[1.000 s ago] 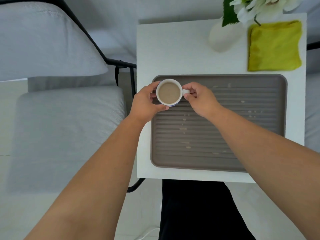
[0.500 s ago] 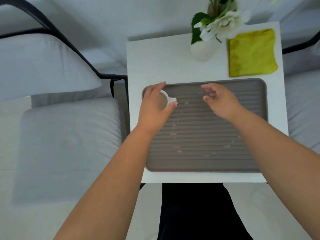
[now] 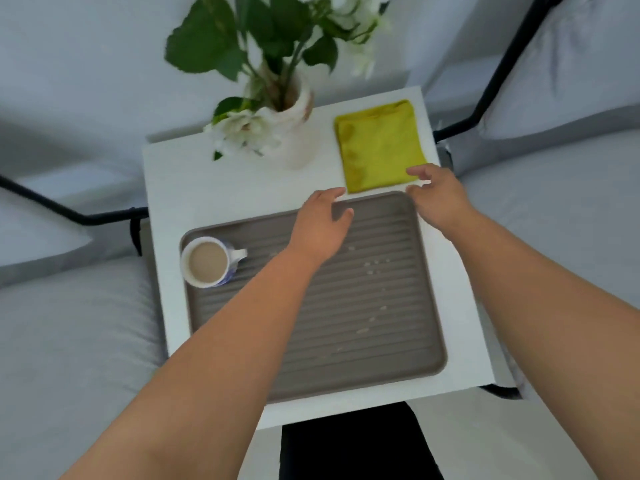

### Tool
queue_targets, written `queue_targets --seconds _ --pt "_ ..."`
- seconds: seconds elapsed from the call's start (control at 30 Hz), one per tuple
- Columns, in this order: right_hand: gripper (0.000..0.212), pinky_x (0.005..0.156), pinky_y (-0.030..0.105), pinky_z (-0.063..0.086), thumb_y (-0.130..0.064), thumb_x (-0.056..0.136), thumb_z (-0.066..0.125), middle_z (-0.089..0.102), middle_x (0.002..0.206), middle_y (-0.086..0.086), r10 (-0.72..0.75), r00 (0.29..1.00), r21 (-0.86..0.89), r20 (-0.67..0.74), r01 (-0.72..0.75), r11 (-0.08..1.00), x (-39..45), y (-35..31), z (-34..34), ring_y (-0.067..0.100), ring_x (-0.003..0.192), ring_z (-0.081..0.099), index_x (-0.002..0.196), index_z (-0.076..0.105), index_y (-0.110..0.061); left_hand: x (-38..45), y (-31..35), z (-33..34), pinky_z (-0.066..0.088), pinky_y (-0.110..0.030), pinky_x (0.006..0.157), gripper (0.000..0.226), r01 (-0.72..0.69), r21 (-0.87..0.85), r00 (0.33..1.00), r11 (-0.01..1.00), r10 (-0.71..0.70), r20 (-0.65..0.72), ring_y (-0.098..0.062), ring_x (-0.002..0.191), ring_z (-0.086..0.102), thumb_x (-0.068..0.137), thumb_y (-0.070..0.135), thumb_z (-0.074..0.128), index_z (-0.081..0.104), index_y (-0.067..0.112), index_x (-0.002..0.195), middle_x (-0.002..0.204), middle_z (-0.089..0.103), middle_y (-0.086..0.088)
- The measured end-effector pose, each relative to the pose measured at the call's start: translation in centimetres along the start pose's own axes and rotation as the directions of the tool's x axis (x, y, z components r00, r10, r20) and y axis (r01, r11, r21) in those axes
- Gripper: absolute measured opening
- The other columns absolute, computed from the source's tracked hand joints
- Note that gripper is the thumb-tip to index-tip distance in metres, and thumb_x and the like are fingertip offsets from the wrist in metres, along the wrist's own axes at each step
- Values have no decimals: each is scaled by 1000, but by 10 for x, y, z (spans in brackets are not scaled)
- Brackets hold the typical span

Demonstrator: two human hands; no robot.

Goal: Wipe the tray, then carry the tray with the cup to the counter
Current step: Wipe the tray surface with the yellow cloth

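Note:
A grey-brown ribbed tray (image 3: 398,362) lies on a small white table (image 3: 207,192), with pale droplets scattered over its ribs. A white cup (image 3: 207,263) of milky coffee stands in the tray's far left corner, handle pointing right. A folded yellow cloth (image 3: 377,147) lies on the table just beyond the tray's far right corner. My left hand (image 3: 320,226) hovers open over the tray's far edge, fingers toward the cloth. My right hand (image 3: 438,195) is open at the cloth's near right corner, its fingertips at the cloth's edge. Neither hand holds anything.
A white vase (image 3: 294,133) with green leaves and white flowers stands at the back of the table, left of the cloth. Grey bedding with black metal frames (image 3: 104,216) flanks the table on both sides.
Both hands have let go of the cup, which now stands in the tray's far left corner. Both hands moved right and forward to the yellow cloth. The view shifted toward the vase.

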State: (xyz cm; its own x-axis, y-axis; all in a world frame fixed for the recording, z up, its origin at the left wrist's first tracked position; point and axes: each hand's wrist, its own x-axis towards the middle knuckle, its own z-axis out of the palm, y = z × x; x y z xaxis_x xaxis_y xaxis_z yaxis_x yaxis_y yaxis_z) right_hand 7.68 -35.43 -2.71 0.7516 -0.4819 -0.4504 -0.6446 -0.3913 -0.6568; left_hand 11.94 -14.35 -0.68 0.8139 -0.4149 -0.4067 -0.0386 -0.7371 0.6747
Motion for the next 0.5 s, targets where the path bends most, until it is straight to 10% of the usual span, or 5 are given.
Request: queue_targets --seconds 0.17,0.5 --pt "46 91 25 40 -17 87 57 46 135 13 102 994 86 -37 -98 991 28 14 -9 25 116 51 132 50 -14 52 12 18 30 -27 102 49 91 21 995 996 -89 -54 -30 129 45 96 26 54 45 7 141 139 51 -16" --pt "50 58 14 39 -17 78 69 56 106 -2 242 969 466 -57 -189 864 48 -2 2 10 85 55 125 52 -20 91 41 34 51 -32 89 52 266 -459 927 847 -356 -119 -23 104 58 83 15 58 52 34 131 118 57 -7"
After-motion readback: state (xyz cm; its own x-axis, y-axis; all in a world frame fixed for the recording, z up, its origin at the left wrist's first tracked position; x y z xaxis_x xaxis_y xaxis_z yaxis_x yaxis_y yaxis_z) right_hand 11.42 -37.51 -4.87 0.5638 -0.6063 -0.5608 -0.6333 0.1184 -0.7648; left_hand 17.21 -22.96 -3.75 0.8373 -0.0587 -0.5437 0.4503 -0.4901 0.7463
